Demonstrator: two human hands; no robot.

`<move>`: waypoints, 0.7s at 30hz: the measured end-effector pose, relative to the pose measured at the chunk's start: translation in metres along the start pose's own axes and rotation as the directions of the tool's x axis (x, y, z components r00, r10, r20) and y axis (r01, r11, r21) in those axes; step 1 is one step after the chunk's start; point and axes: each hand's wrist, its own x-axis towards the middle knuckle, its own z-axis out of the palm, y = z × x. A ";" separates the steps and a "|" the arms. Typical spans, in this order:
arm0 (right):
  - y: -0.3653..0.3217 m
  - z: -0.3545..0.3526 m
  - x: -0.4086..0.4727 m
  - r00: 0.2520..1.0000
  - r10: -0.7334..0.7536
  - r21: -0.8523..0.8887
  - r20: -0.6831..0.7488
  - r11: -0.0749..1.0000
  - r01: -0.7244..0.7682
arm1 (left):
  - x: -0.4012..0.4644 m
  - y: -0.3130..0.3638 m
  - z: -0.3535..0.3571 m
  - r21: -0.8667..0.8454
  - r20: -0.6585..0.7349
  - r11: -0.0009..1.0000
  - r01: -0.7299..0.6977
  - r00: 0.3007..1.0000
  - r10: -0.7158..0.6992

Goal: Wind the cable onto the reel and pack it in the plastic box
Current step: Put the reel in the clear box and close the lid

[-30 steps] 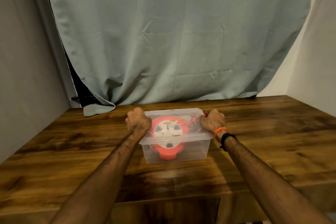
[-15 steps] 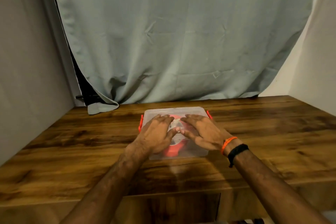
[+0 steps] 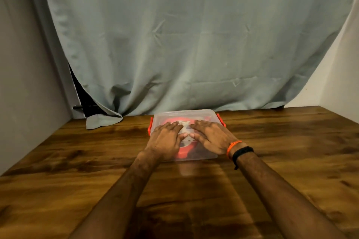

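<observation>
Both hands, which gripped the ends of the plastic box (image 3: 202,116) a second ago, now lie flat on its lid. From left: an orange latch (image 3: 150,126); the left hand (image 3: 167,139), fingers straight and spread, pressing down; the orange reel (image 3: 184,149) showing through the clear lid, packed inside, at the table's (image 3: 77,161) middle near the curtain (image 3: 174,44); the right hand (image 3: 211,137), likewise flat, bands at its wrist. Light, rigid and probably smooth, the box looks best held by its two ends.
</observation>
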 end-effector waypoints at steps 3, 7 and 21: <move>0.021 0.009 0.035 1.000 0.011 0.006 0.001 1.000 -0.011 | 0.037 -0.016 0.011 0.009 -0.024 1.000 0.016 1.000 -0.016; 0.050 0.020 0.082 0.999 0.021 0.018 0.024 1.000 -0.022 | 0.088 -0.036 0.024 0.018 -0.012 0.999 0.032 0.999 -0.032; 0.082 0.018 0.149 0.997 0.010 0.061 0.076 0.998 -0.015 | 0.160 -0.068 0.033 -0.043 0.054 0.998 0.045 0.998 -0.043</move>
